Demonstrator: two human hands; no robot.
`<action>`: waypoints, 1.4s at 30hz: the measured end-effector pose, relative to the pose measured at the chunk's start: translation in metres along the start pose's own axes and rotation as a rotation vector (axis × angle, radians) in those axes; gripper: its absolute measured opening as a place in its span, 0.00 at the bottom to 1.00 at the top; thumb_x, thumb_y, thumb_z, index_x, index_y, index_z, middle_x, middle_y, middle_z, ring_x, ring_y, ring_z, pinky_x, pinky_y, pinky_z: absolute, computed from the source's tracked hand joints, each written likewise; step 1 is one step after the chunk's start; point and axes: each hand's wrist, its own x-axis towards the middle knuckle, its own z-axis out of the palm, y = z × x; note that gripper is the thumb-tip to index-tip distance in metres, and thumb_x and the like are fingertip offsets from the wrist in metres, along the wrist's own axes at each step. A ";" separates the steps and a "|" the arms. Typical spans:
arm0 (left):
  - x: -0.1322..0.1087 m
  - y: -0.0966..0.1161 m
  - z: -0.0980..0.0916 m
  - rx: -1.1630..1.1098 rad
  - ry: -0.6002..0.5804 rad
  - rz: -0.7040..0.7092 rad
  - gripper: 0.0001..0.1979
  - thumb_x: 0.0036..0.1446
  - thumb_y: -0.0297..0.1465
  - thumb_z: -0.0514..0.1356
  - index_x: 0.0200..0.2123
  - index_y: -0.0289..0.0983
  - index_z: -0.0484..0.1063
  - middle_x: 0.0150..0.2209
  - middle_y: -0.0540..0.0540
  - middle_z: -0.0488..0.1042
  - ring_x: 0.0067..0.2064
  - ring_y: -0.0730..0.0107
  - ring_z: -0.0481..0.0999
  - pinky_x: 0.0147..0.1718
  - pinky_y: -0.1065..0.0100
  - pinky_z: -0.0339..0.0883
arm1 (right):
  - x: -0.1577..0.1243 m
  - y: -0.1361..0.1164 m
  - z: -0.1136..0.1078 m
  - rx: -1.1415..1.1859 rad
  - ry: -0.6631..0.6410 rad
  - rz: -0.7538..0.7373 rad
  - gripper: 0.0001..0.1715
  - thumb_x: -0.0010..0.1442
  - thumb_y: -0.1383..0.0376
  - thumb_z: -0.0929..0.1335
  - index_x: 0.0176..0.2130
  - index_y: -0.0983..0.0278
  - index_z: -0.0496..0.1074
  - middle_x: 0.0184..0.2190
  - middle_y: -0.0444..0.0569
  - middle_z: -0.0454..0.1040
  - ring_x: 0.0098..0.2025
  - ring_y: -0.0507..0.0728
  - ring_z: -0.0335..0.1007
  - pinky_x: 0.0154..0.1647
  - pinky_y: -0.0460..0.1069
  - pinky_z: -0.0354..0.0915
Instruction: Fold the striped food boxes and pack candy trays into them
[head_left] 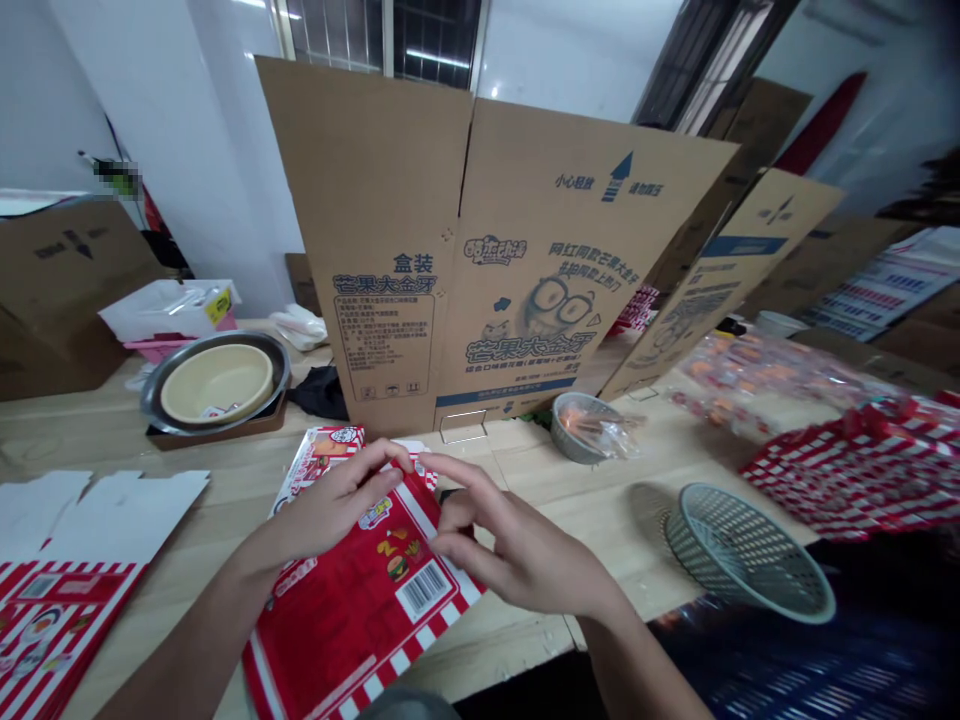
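Observation:
A red printed carton (337, 610) with white stripes, food pictures and a barcode lies tilted in front of me. My left hand (345, 500) pinches its far edge between thumb and fingers. At the upper right edge of that carton is my right hand (502, 540), its index finger reaching the far corner and its thumb bent by the side. The fingers behind the edge are partly hidden. Under and beyond my left hand, another red-and-white printed carton (304, 475) shows on the table.
A large brown cardboard box (390, 200) stands upright behind. Flat striped cartons (67, 610) are stacked at left, near a metal basin (281, 365) holding a cream bowl (217, 375). At right are a small basket (574, 450) with packets, a green basket (750, 560) and striped packages (847, 460).

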 end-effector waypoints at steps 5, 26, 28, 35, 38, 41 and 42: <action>-0.007 0.010 0.001 -0.006 -0.064 0.015 0.13 0.61 0.40 0.45 0.40 0.41 0.64 0.37 0.50 0.67 0.42 0.67 0.67 0.42 0.67 0.62 | 0.010 0.003 -0.001 -0.212 -0.056 0.073 0.45 0.56 0.71 0.65 0.64 0.58 0.39 0.21 0.39 0.62 0.20 0.48 0.55 0.19 0.41 0.54; -0.016 -0.038 -0.047 -0.098 0.462 0.012 0.11 0.54 0.36 0.57 0.31 0.38 0.57 0.40 0.47 0.68 0.42 0.67 0.69 0.40 0.67 0.63 | -0.044 0.165 0.090 0.801 0.620 0.675 0.24 0.45 0.49 0.71 0.28 0.68 0.68 0.16 0.40 0.63 0.18 0.45 0.53 0.20 0.41 0.50; -0.021 -0.049 -0.040 0.153 0.536 0.138 0.09 0.55 0.34 0.56 0.27 0.38 0.58 0.43 0.45 0.70 0.46 0.64 0.68 0.46 0.62 0.61 | -0.053 0.176 0.092 0.813 0.707 0.711 0.29 0.45 0.46 0.70 0.36 0.68 0.69 0.18 0.40 0.65 0.19 0.46 0.57 0.21 0.42 0.53; -0.057 -0.193 0.092 0.955 0.306 0.312 0.15 0.58 0.21 0.46 0.32 0.39 0.71 0.46 0.44 0.73 0.48 0.62 0.71 0.45 0.60 0.67 | -0.065 0.215 0.149 0.834 0.746 0.914 0.41 0.32 0.37 0.69 0.32 0.68 0.68 0.20 0.45 0.69 0.18 0.49 0.63 0.21 0.44 0.58; -0.076 -0.229 0.133 0.993 0.291 0.293 0.16 0.54 0.19 0.47 0.32 0.40 0.72 0.41 0.45 0.76 0.41 0.62 0.76 0.37 0.63 0.72 | -0.073 0.228 0.181 0.791 0.712 1.007 0.46 0.24 0.34 0.68 0.29 0.68 0.67 0.17 0.45 0.68 0.15 0.49 0.61 0.17 0.43 0.55; -0.080 -0.234 0.155 0.973 0.283 0.256 0.17 0.50 0.19 0.50 0.36 0.42 0.72 0.45 0.45 0.74 0.45 0.61 0.74 0.41 0.63 0.72 | -0.081 0.237 0.197 0.744 0.703 1.062 0.50 0.20 0.31 0.66 0.32 0.67 0.66 0.17 0.44 0.67 0.15 0.49 0.61 0.16 0.43 0.54; -0.077 -0.232 0.160 0.946 0.288 0.228 0.18 0.49 0.19 0.50 0.38 0.43 0.71 0.47 0.45 0.73 0.46 0.60 0.73 0.42 0.63 0.71 | -0.083 0.239 0.199 0.730 0.709 1.069 0.51 0.21 0.31 0.65 0.33 0.67 0.66 0.18 0.44 0.67 0.15 0.49 0.62 0.16 0.43 0.54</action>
